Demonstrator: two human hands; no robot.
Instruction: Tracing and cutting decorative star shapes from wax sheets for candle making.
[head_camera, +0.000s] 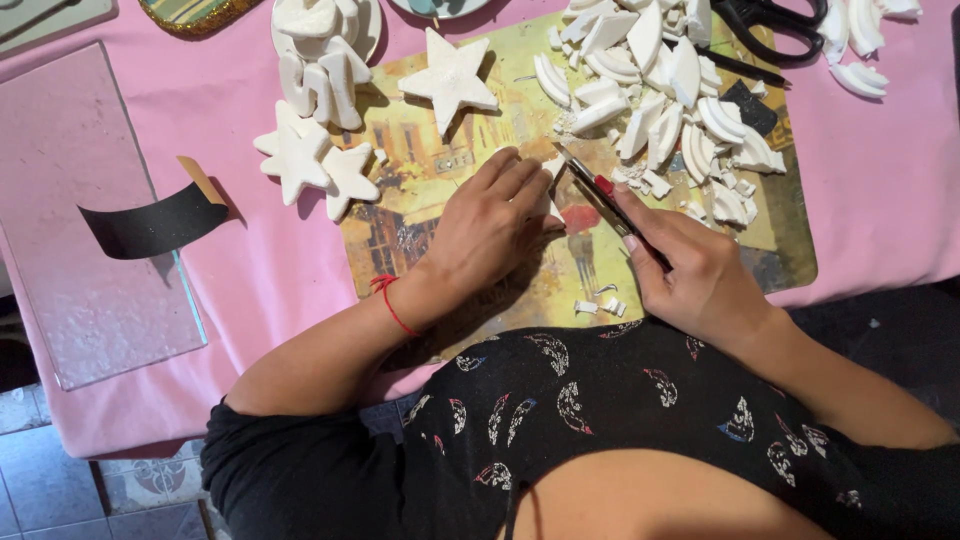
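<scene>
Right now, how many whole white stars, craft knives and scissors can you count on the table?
White stars: 3, one alone, two overlapping
Craft knife: 1, in the right hand
Black scissors: 1
Total: 5
The white offcuts are too many to count.

left hand flat, fingers pressed down; right hand in a closed grip, both forearms bent inward
</scene>
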